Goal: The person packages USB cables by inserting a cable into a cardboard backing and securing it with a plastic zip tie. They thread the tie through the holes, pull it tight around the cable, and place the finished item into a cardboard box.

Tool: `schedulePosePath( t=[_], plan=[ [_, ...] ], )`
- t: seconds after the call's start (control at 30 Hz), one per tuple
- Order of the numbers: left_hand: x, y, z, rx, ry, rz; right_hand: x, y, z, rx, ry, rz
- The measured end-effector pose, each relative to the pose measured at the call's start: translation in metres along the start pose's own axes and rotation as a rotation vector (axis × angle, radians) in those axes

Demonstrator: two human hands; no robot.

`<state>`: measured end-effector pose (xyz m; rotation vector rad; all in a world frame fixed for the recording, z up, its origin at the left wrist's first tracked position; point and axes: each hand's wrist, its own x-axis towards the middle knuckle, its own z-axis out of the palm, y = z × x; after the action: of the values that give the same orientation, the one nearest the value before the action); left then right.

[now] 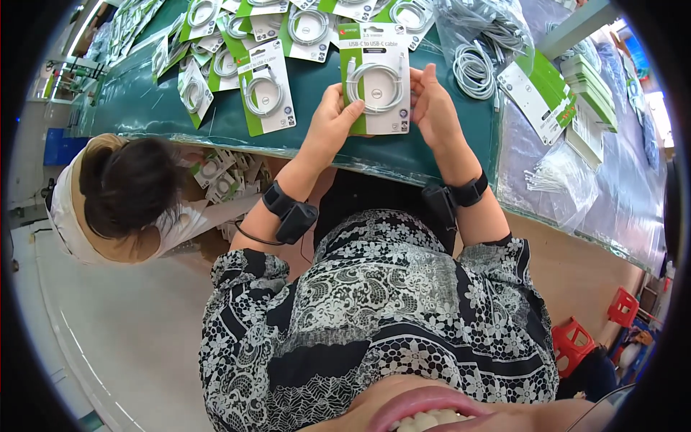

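In front of me, a green-and-white card pack with a coiled white cable is held upright over the near edge of the table. My left hand grips its lower left side, thumb on the front and the other fingers hidden behind. At the right edge of the card is my right hand, thumb raised and apart; its fingertips are partly hidden at the card's edge. Left of my hands, a similar cable pack lies flat on the green table mat.
More carded cables are heaped at the far left. To the right are a bag of loose cables, stacked cards and white ties. A person bends beside packs below the table at left. Red stools stand lower right.
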<state>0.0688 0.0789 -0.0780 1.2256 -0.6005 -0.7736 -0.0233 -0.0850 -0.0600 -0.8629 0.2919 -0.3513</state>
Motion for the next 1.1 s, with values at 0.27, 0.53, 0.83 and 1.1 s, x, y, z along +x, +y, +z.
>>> schedulePosePath(
  t=[0.27, 0.53, 0.83, 1.1],
  plan=[
    [0.001, -0.005, -0.012, 0.308, 0.069, 0.190, 0.021, 0.023, -0.022, -0.349, -0.128, -0.161],
    [-0.008, 0.080, -0.122, 0.149, 0.598, 0.329, 0.011, 0.003, 0.000, -0.086, -0.093, 0.111],
    [-0.008, 0.013, -0.204, 0.785, 0.890, 0.267, 0.010, 0.018, -0.009, -0.268, -0.321, 0.119],
    [-0.019, 0.003, -0.140, 0.740, 0.699, 0.264, 0.016, 0.035, 0.009, -0.542, -0.175, -0.050]
  ],
)
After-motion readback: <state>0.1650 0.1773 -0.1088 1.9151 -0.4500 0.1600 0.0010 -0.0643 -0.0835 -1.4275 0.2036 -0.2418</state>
